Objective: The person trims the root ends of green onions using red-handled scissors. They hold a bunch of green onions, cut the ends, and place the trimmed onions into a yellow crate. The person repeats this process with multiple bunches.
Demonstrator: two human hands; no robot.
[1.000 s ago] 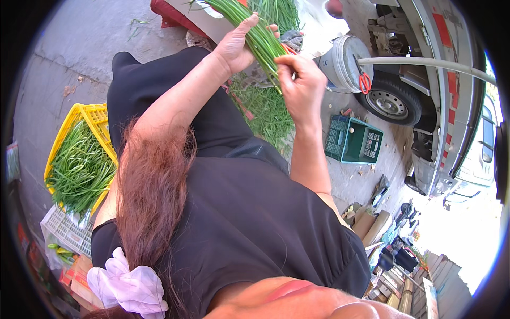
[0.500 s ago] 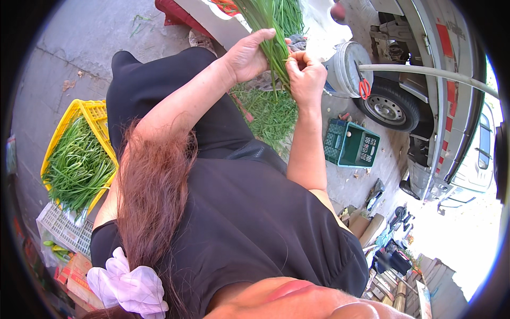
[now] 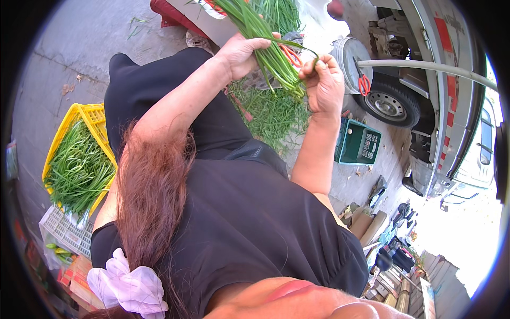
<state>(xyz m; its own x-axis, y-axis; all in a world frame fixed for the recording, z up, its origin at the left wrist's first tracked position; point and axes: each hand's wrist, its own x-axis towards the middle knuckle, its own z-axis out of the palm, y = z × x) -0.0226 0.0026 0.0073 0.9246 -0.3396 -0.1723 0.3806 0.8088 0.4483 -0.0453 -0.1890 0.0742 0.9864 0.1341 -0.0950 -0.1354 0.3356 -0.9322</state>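
Observation:
My left hand point(image 3: 240, 57) is closed around a bunch of garlic chives point(image 3: 277, 65), long green leaves with paler cut ends slanting down to the right. Beside those ends, my right hand point(image 3: 325, 89) pinches a single chive leaf point(image 3: 306, 49), which arches across from the bunch. Red scissor handles point(image 3: 291, 56) show between the bunch and my right hand; the blades are hidden. More chives point(image 3: 279, 15) lie on the white surface beyond. Loose green trimmings point(image 3: 276, 119) cover the ground below my hands.
At left stands a yellow crate point(image 3: 91, 114) filled with chives, near a white basket point(image 3: 66, 232). To the right are a bucket point(image 3: 348, 64) with red-handled scissors point(image 3: 364, 85) at its side, a green crate point(image 3: 357, 159) and a parked truck point(image 3: 425, 95).
My right hand has moved right, away from the bunch, drawing one leaf into an arc. My left hand and the bunch have shifted slightly left, and the red scissor handles now show.

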